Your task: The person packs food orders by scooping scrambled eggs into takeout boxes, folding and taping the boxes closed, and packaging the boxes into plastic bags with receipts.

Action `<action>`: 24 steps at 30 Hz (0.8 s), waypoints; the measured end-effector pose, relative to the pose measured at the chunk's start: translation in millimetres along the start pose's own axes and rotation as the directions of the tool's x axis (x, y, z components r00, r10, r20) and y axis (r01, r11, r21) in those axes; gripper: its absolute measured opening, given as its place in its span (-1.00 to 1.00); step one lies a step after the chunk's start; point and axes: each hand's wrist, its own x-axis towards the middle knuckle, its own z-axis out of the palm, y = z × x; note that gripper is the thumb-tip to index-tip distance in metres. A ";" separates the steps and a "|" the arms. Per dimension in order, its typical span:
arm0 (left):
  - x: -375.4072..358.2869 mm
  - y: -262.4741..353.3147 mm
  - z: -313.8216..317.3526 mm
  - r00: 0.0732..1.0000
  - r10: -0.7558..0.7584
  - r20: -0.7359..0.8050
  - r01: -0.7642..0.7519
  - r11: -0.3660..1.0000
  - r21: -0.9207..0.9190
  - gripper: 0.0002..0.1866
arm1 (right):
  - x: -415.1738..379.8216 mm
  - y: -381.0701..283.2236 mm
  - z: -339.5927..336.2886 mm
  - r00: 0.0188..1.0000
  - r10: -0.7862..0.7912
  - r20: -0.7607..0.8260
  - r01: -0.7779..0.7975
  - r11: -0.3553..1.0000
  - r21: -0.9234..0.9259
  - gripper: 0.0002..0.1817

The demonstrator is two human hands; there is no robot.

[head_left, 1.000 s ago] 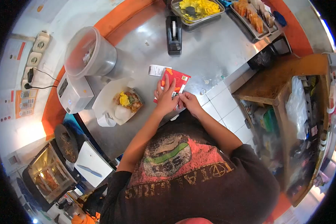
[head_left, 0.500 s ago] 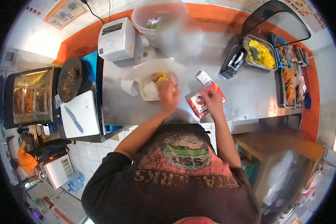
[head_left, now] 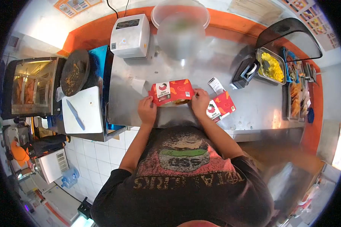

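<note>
A red printed box sleeve (head_left: 180, 90) lies across the top of a food box, whose contents peek out at its near edge. My left hand (head_left: 147, 110) has its fingers closed on the sleeve's left end. At the right end, my right hand (head_left: 201, 102) pinches the same sleeve. A second red sleeve (head_left: 224, 106) lies flat on the steel counter beside my right hand, partly under a white printed receipt (head_left: 216, 86). To the left of the box lies a piece of white paper (head_left: 137, 85).
A label printer (head_left: 130, 38) and a translucent tub (head_left: 180, 38) stand at the back. On the right are a tape dispenser (head_left: 244, 72), a tray of yellow food (head_left: 272, 67) and meat trays (head_left: 295, 96). A knife (head_left: 76, 115) lies on a white cutting board (head_left: 88, 109) at left.
The open food box now has a red sleeve over it. My right hand has moved left from the flat sleeves to the box, and both hands now grip the sleeve's ends.
</note>
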 end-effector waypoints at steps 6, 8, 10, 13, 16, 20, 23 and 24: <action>-13.5 -3.2 35.5 0.868 -0.480 0.129 0.490 0.784 -0.381 -0.76 | 2.0 -6.1 12.7 0.985 0.118 0.124 -0.129 0.988 0.084 -0.87; -14.0 -6.3 40.7 0.851 -0.505 0.143 0.514 0.750 -0.416 -0.77 | 1.5 -7.3 14.7 0.983 0.130 0.133 -0.156 0.965 0.211 -0.85; -0.2 3.2 27.0 0.836 -0.525 0.162 0.536 0.715 -0.449 -0.78 | 5.1 -13.9 9.9 0.962 0.190 0.195 -0.222 0.962 0.159 -0.88; 23.5 25.6 -7.4 0.786 -0.554 0.275 0.612 0.761 -0.214 -0.78 | 16.4 -30.2 -9.2 0.903 0.262 0.341 -0.312 0.945 0.100 -0.87; 24.5 22.8 -10.9 0.770 -0.577 0.272 0.637 0.720 -0.275 -0.82 | 14.6 -16.2 -4.9 0.894 0.249 0.372 -0.290 0.955 0.059 -0.84; 15.5 13.0 -7.4 0.850 -0.445 0.280 0.520 0.790 -0.324 -0.82 | 5.7 -6.2 1.6 0.917 0.223 0.330 -0.274 0.955 0.117 -0.77; 3.4 2.2 2.9 0.879 -0.386 0.281 0.472 0.792 -0.388 -0.82 | -3.0 7.3 9.7 0.951 0.113 0.287 -0.154 0.980 0.125 -0.73; 2.6 0.1 4.8 0.887 -0.362 0.286 0.456 0.782 -0.424 -0.82 | -3.8 7.4 11.2 0.947 0.121 0.297 -0.191 0.958 0.216 -0.77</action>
